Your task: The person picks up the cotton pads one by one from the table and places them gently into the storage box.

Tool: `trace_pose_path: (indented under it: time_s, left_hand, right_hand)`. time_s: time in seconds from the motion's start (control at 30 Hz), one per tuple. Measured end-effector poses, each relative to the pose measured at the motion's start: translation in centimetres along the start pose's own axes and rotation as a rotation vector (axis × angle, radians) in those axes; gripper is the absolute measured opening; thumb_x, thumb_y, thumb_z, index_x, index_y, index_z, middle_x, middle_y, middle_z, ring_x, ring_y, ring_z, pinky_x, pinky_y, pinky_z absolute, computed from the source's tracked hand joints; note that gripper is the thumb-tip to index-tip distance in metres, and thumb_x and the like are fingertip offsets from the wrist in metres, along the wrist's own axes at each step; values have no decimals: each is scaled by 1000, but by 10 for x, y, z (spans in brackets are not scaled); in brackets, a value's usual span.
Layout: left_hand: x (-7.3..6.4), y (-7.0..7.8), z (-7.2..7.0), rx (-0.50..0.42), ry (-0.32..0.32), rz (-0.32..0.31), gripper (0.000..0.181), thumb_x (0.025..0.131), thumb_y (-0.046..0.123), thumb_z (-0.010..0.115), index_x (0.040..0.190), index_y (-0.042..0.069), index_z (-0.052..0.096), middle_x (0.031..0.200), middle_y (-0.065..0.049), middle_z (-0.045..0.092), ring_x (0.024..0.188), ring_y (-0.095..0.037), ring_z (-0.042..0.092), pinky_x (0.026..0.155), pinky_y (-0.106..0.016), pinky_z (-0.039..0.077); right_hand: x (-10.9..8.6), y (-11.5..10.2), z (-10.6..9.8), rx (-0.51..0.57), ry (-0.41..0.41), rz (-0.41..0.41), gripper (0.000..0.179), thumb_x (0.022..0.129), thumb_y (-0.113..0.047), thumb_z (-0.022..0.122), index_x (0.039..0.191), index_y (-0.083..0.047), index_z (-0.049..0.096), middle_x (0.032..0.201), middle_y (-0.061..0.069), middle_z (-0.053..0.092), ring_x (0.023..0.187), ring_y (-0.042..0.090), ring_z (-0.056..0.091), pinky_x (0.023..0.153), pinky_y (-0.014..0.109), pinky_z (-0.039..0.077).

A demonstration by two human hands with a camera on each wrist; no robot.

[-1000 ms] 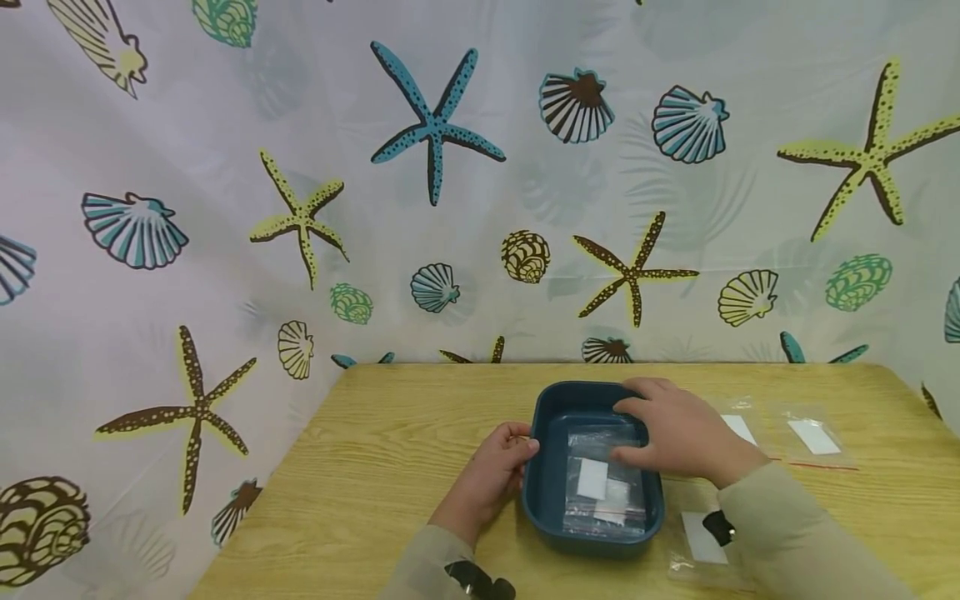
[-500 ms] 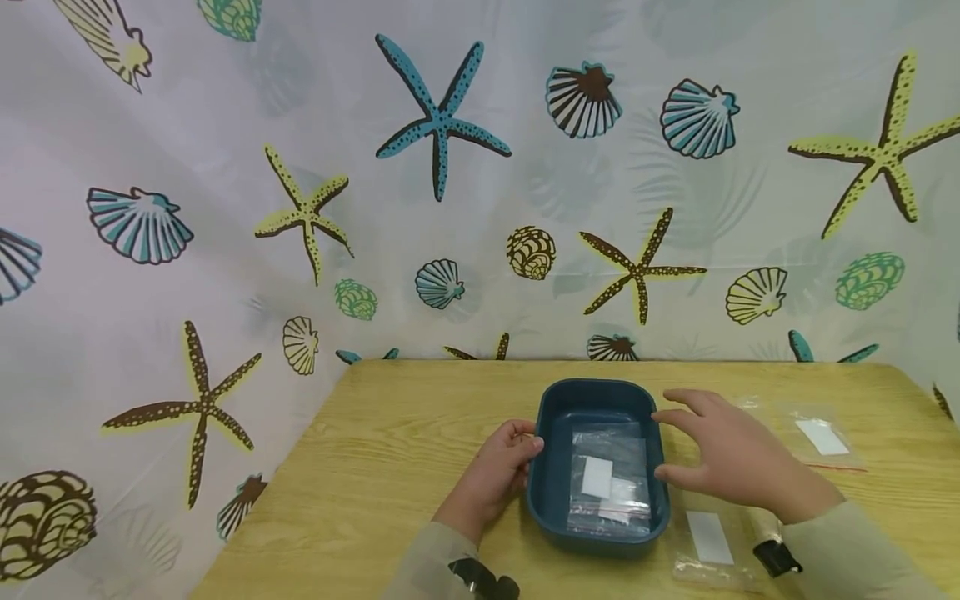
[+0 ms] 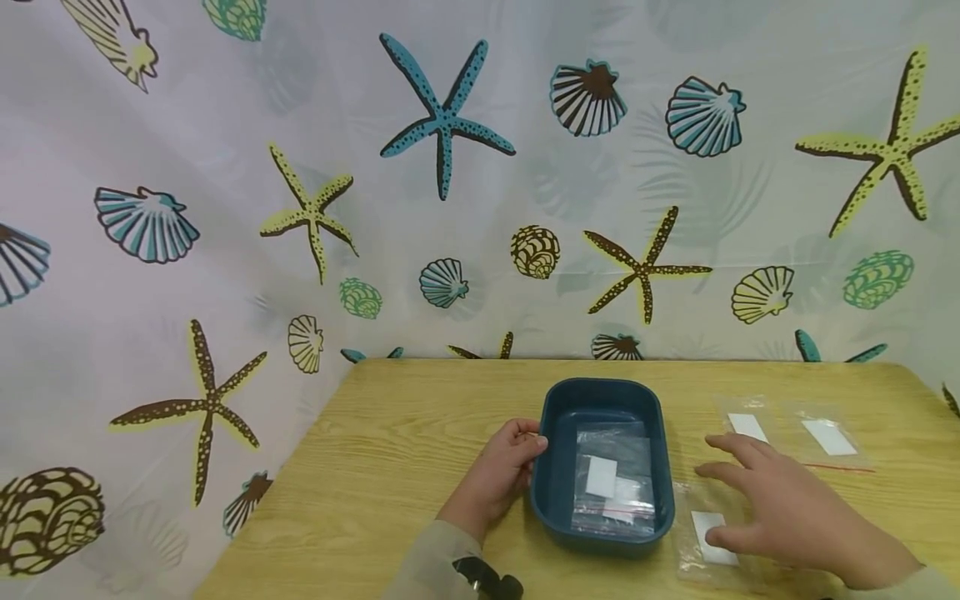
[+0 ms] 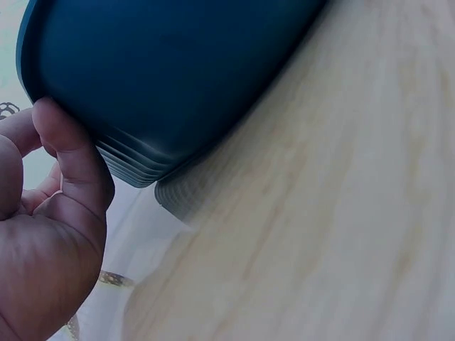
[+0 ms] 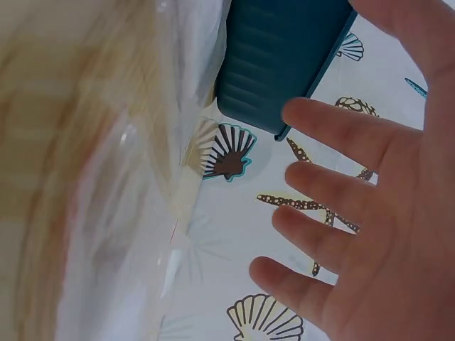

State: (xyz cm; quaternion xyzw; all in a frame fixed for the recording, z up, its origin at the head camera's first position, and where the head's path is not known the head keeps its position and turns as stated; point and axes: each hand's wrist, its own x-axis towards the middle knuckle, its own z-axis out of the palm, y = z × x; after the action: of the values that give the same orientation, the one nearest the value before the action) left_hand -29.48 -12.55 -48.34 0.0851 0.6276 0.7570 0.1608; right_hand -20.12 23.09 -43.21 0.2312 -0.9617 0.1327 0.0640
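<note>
Here's the left hand (image 3: 498, 475), fingers curled at the left side of the blue bin (image 3: 615, 547) with the thumb at its rim, a light grip. Across the bin, the right hand (image 3: 795, 508) is spread wide, fingers apart, holding nothing. And look where it hangs: partly over the near bag (image 3: 705, 571), which lies flat on the table (image 3: 405, 467) just to the right of the bin. The bag sits under the thumb and off toward the bin side, its white card (image 3: 701, 523) lengthwise front to back with a slight tilt, much like the bin's own long axis. The right hand is plainly the nearer one; the bin separates the left from that bag. Is the thumb touching the plastic? Hard to say from up here. Two more bags (white cards inside those too) lie beyond the right hand's fingertips (image 3: 715, 440).
</note>
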Motion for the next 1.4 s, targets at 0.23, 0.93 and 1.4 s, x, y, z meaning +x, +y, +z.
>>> trace_pose_path:
  time_s: [0.23,0.93,1.4]
  left_hand:
    - [0,1,1,-13,-3,7,38,102,11,59,132,-5,43,88,-5,56,64,-11,51,57,-24,46]
    - [2,-3,2,-11,9,5,32,103,9,57,130,-3,45,89,-6,56,66,-12,51,58,-25,47]
    - [3,-1,1,-4,7,4,34,102,10,59,130,-4,45,82,-2,52,64,-13,48,57,-25,42]
  right_hand:
    - [-4,3,11,12,-134,25,75,64,-67,82,125,-24,69,150,15,46,138,48,37,99,66,41]
    - [-4,2,23,-1,-221,111,68,62,-58,85,122,-32,68,151,12,45,141,45,34,100,70,37]
    - [-5,-1,21,3,-229,135,72,63,-55,84,128,-27,68,151,11,46,141,41,34,102,68,37]
